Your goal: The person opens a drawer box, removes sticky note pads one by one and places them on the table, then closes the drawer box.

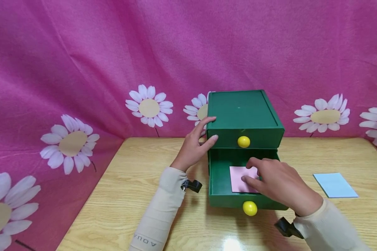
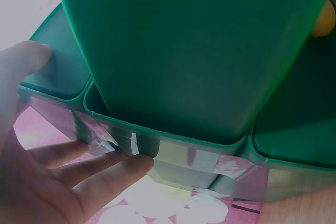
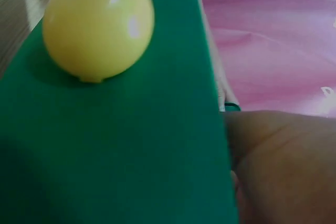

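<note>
A green drawer cabinet [image 1: 238, 111] stands on the table with its upper drawer closed and its lower drawer [image 1: 221, 188] pulled out. My left hand [image 1: 193, 148] grips the cabinet's front left edge. In the left wrist view the thumb rests on the front and the fingers [image 2: 113, 182] lie along the side. A pink paper pad [image 1: 237, 179] lies in the lower drawer. Over it reaches my right hand [image 1: 278, 179], thumb and forefinger bent with a gap between them, the thumb tip overlapping the pad. The right wrist view shows the lower drawer's yellow knob [image 3: 100, 24] near the palm.
A light blue paper pad [image 1: 336, 185] lies on the wooden table [image 1: 128, 174], right of the cabinet. The upper drawer has its own yellow knob [image 1: 243, 141]. Behind the table hangs a pink cloth [image 1: 176, 45] with white flowers.
</note>
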The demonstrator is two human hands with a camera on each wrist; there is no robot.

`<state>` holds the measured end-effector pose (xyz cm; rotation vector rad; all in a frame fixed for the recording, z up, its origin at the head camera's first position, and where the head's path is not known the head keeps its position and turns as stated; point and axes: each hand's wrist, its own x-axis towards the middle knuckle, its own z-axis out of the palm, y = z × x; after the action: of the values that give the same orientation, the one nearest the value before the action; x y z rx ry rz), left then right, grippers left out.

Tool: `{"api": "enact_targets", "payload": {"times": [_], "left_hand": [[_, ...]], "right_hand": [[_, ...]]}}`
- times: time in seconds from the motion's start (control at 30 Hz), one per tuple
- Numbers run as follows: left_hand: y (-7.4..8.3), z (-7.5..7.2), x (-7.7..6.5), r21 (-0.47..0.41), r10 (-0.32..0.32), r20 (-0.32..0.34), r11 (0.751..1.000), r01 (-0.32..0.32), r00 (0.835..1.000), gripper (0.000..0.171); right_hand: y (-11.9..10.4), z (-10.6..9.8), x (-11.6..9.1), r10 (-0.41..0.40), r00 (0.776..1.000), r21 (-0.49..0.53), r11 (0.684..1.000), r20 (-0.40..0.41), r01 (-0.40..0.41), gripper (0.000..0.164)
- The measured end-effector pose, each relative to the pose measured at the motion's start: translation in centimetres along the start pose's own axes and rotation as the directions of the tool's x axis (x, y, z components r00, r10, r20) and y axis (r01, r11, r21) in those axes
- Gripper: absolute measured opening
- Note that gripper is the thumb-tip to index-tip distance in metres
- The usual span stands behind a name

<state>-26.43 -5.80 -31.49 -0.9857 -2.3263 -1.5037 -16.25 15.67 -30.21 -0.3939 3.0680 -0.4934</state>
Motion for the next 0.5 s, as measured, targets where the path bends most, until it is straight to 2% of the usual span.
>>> {"api": "enact_targets", "payload": {"times": [0.13,0.27,0.5], "left_hand": [[-1.7,0.2,0.1,0.005,-0.008,-0.002,1.000,0.008,1.000,0.053],[-3.2,0.5,0.4,0.019,-0.006,0.004,1.000,0.006,1.000,0.053],[-3.5,0.5,0.8,0.025,0.003,0.007,1.000,-0.003,1.000,0.054]], "right_hand": [[0.0,0.5,0.7,0.071,0.994,-0.015,0.997,0.078,-0.070,0.051],[0.1,0.9,1.2,0.095,0.989,-0.076,0.993,0.115,-0.087,0.060],[0.1,1.0,1.6,0.065,0.988,-0.098,0.994,0.139,-0.052,0.062]]}}
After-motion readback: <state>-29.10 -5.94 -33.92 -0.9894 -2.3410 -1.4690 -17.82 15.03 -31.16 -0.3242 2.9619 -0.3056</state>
